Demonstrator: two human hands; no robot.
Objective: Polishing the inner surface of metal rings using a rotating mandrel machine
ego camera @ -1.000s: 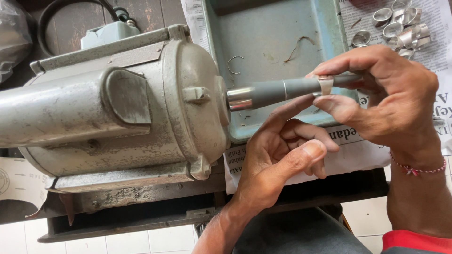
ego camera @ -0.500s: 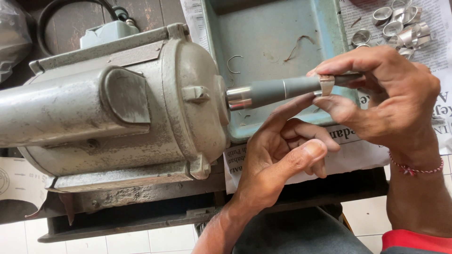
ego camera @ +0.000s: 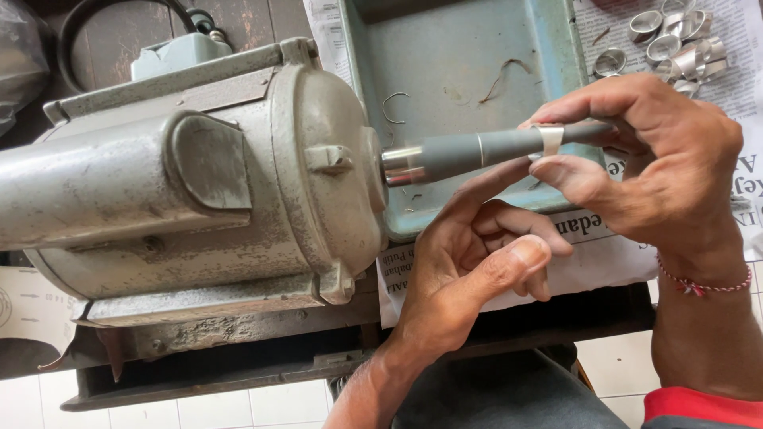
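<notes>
A grey metal motor (ego camera: 183, 191) lies on its side on a dark bench. A tapered grey spindle (ego camera: 469, 149) sticks out of its right end. A silver ring (ego camera: 550, 139) sits around the spindle near its tip. My right hand (ego camera: 652, 167) pinches that ring between thumb and fingers. My left hand (ego camera: 477, 262) is just below the spindle, its index finger stretched up against the underside near the ring and its other fingers curled.
A blue-green metal tray (ego camera: 556, 48) with bits of wire sits behind the spindle. Several silver rings (ego camera: 675, 44) lie on newspaper (ego camera: 604, 254) at top right. A black cable (ego camera: 79, 24) loops at top left. White floor tiles show below the bench.
</notes>
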